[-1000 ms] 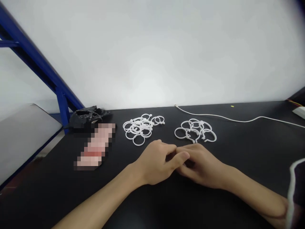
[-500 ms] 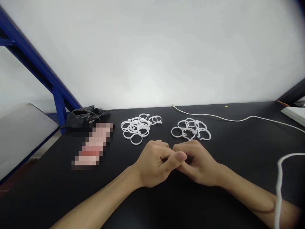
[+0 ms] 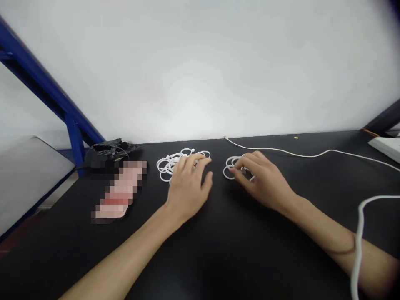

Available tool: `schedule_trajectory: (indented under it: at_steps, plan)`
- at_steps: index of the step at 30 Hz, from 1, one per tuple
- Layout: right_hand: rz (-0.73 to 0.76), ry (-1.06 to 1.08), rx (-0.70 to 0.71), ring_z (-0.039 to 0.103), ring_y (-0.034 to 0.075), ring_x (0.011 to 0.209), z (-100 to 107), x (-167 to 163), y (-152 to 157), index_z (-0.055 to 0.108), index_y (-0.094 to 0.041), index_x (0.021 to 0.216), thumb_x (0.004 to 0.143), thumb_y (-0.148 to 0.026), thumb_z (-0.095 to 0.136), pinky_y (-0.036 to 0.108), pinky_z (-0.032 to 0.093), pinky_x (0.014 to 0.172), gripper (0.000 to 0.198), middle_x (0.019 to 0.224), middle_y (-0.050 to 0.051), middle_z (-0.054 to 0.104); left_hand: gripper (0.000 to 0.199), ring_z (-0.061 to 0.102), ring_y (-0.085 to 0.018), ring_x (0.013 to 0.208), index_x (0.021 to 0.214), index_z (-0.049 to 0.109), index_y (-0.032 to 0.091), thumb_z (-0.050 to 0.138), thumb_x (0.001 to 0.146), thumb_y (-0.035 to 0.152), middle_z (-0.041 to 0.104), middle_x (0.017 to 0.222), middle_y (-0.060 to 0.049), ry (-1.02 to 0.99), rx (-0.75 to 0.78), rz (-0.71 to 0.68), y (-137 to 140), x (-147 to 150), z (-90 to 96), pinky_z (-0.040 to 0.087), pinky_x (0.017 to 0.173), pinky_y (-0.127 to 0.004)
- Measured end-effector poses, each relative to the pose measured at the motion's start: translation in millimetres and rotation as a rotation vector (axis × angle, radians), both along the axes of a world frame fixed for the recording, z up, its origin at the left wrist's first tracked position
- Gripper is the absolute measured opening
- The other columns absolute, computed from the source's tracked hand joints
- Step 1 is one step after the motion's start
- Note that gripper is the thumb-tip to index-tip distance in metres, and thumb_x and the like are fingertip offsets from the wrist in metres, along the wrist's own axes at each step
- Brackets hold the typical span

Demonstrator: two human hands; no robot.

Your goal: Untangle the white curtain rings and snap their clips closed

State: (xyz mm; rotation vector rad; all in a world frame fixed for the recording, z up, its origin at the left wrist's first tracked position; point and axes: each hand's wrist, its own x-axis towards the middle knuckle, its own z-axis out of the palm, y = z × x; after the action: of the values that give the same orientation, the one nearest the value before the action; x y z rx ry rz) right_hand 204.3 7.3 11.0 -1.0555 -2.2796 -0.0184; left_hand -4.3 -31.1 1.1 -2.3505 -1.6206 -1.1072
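My left hand (image 3: 187, 185) is open over a pile of white plastic rings (image 3: 165, 175), its fingers spread forward and its thumb held out to the right. It covers much of that pile, and I see nothing held in it. A second, smaller group of white rings (image 3: 229, 178) lies to the right, partly hidden by my right hand (image 3: 262, 177). The fingers of that hand curl down, with thumb and fingertips close together in a pinch at one of these thin rings. Several rings in the left pile carry small round knobs.
A pixelated pinkish flat object (image 3: 125, 183) lies at the left beside a crumpled black plastic bag (image 3: 109, 152). A white cable (image 3: 281, 150) runs along the back of the black table (image 3: 206, 258). Another white cord (image 3: 359, 233) crosses before my right forearm. A white device (image 3: 386, 150) stands far right.
My hands, earlier together at the front centre, have parted and moved forward. The left has opened over the left pile; the right has come down onto the right group of rings.
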Motion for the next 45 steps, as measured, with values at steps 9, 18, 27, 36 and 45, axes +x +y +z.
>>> schedule_trajectory:
  at_steps: [9,18,27,36,45]
  plan:
    - [-0.075,-0.084,0.099,0.053,0.027,0.098,-6.5,2.6,8.9,0.067,-0.018,0.094,0.091,-0.028,0.057,0.044,0.047,0.087,0.014,0.098,0.009,0.07,0.017,0.049,-0.03,0.092,0.084,0.063,0.019,0.05,0.094,0.023,0.064,0.103,-0.012,0.292,0.027,0.245,19.3,-28.7,1.5,0.037,0.074,-0.044]
    - [0.206,0.222,-0.283,0.06,0.015,0.079,0.2,-16.1,-23.7,0.059,-0.02,0.095,0.093,-0.03,0.054,0.028,0.05,0.07,0.011,0.1,0.006,0.065,0.01,0.05,-0.011,0.064,0.088,0.051,0.019,0.044,0.093,0.015,0.055,0.075,0.003,-0.288,-0.383,-0.385,-10.5,7.9,11.8,0.043,0.062,-0.025]
    - [0.521,0.144,-0.58,0.047,0.008,0.056,1.2,-18.6,-32.5,0.053,-0.017,0.073,0.103,-0.039,0.03,0.021,0.039,0.057,0.043,0.065,-0.001,0.054,0.04,0.046,-0.007,0.054,0.059,0.046,0.017,0.044,0.097,0.031,0.051,0.056,0.005,-0.381,-0.664,-0.504,-12.1,8.1,12.9,0.035,0.054,-0.02]
    - [0.571,0.034,-0.448,0.045,0.008,0.051,0.1,-25.5,-47.6,0.057,-0.017,0.069,0.095,-0.039,0.052,0.021,0.034,0.05,0.034,0.059,-0.002,0.054,0.053,0.055,-0.009,0.052,0.053,0.055,0.017,0.041,0.098,0.041,0.06,0.053,0.002,-0.376,-0.721,-0.518,-18.4,8.8,16.1,0.04,0.054,-0.021]
    - [-0.001,-0.059,0.018,0.052,0.02,0.078,-5.5,-3.1,-0.1,0.061,-0.018,0.082,0.096,-0.034,0.05,0.031,0.043,0.067,0.024,0.083,0.007,0.062,0.012,0.053,-0.024,0.095,0.099,0.059,0.018,0.051,0.091,0.024,0.06,0.1,-0.007,0.1,-0.105,0.132,6.8,-5.3,0.5,0.044,0.081,-0.038]
